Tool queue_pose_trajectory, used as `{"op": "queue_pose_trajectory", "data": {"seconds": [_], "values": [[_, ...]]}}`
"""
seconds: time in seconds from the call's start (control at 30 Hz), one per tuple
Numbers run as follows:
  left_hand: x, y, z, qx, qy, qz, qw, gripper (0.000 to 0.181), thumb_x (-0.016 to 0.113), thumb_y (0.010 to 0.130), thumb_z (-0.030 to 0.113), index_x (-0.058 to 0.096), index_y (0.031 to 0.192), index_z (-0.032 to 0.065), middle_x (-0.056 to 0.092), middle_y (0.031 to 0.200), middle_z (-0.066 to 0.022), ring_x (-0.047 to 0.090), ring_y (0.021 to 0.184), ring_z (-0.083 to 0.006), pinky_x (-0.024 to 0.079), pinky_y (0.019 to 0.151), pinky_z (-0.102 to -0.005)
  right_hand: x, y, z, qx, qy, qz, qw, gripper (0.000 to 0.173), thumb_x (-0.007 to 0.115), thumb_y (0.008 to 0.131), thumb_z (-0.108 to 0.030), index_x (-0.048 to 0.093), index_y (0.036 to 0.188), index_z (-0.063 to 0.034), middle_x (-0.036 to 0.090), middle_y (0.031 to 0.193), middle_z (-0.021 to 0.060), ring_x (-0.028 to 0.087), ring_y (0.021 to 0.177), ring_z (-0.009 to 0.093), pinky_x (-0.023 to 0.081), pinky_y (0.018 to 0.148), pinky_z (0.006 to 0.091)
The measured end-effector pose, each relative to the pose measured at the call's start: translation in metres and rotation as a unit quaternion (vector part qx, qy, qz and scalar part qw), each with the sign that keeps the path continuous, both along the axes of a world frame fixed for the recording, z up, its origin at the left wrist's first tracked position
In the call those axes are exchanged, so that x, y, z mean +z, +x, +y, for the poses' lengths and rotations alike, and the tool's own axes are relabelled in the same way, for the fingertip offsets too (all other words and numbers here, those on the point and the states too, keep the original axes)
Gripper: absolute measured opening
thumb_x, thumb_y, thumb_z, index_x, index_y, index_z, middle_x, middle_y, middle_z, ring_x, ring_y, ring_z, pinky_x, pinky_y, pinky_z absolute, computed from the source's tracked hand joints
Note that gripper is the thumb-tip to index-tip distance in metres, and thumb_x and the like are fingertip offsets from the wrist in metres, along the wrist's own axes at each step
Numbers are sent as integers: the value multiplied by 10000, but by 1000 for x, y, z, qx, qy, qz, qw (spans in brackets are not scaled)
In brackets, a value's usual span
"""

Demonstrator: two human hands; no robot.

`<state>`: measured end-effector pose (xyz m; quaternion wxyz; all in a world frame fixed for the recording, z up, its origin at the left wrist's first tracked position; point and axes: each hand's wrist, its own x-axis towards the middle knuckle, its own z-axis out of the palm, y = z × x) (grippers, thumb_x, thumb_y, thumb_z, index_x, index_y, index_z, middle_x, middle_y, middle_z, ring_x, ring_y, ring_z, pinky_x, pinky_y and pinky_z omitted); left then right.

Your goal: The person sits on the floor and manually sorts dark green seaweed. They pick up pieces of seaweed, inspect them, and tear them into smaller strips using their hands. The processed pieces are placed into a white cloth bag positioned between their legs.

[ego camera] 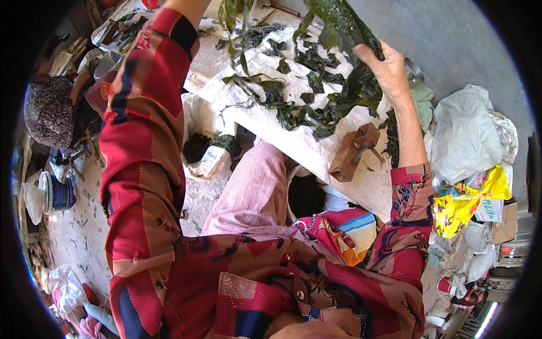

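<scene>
Wet dark-green seaweed point(345, 27) rises past the top edge of the view, its right side between the thumb and fingers of my right hand point(383, 63). My left arm is raised to the top edge and its hand is out of view. Beneath the raised seaweed, more strips and cut-looking pieces of seaweed point(315, 59) lie scattered on a white cloth point(254, 112) over a tabletop. A rusty metal block with a bolt point(353, 152) sits on the cloth near its right corner, below my right hand.
Open white sacks with dark seaweed point(197, 148) stand under the table edge, beside my checked trousers point(258, 190). A large white bag point(468, 131) and a yellow plastic bag point(455, 212) lie at right. Another person point(51, 110) sits at far left, near a blue spool-like container point(61, 193).
</scene>
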<state>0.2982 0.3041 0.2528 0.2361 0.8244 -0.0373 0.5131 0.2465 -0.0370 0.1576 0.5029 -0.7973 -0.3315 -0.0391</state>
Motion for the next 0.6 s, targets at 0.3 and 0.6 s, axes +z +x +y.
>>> {"op": "queue_pose_trajectory", "data": {"seconds": [0.3, 0.6], "values": [[61, 6, 4, -4, 12, -117, 993, 291, 674, 857, 290, 700, 900, 4, 675, 772, -204, 652, 709, -306, 485, 649, -434, -34, 26, -10, -60, -112, 22, 992, 469, 697, 867, -384, 670, 1082, 32, 698, 936, 70, 600, 826, 126, 490, 775, 288], [40, -14, 76, 213, -52, -52, 974, 366, 657, 814, 410, 723, 882, 55, 685, 830, -213, 670, 808, -376, 513, 728, -449, -66, 35, -26, -50, 110, 116, 986, 509, 668, 890, -407, 620, 1209, -14, 640, 1102, 21, 560, 991, 128, 415, 913, 253]]}}
